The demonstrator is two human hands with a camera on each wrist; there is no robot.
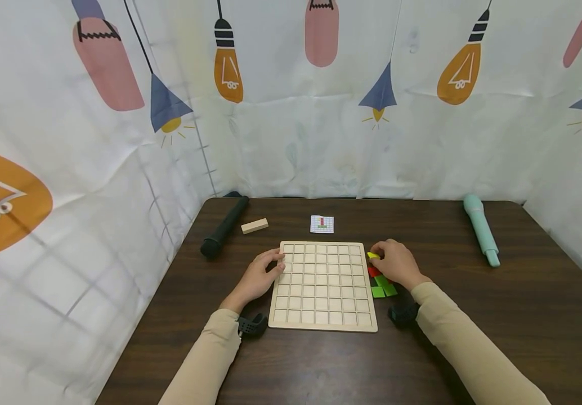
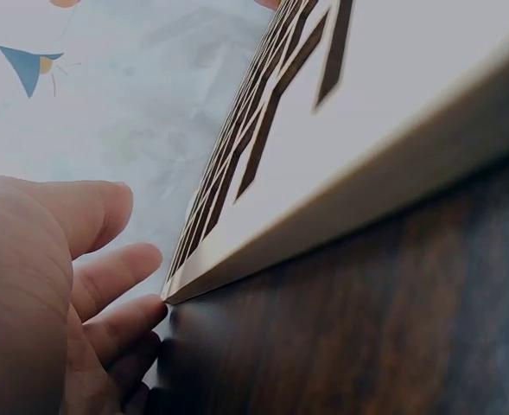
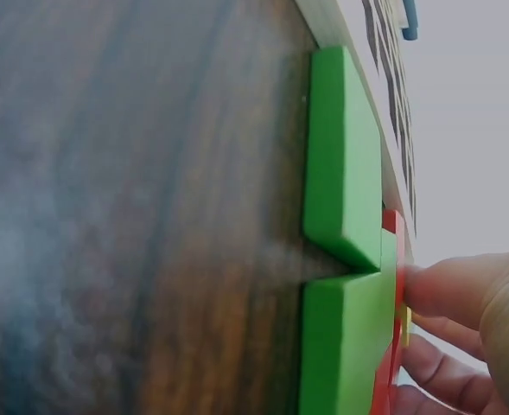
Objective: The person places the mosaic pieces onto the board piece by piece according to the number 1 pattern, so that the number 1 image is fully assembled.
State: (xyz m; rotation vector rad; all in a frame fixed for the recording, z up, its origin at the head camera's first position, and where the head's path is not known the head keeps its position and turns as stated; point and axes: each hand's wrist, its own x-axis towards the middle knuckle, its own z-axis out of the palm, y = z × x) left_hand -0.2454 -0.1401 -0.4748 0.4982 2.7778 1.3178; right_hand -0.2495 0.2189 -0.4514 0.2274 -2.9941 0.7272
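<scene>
Beside board (image 1: 321, 283), green tile (image 1: 385, 286), long axis slanting far-left

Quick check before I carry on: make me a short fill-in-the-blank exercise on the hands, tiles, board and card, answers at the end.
1. The left hand is at the ____ edge of the gridded board.
2. The far tile, at the fingertips of the right hand, is ____ in colour.
3. The near tile, closest to the person, is ____ in colour.
4. The small printed card lies to the ____ of the wooden block.

Missing words: left; yellow; green; right.
</scene>
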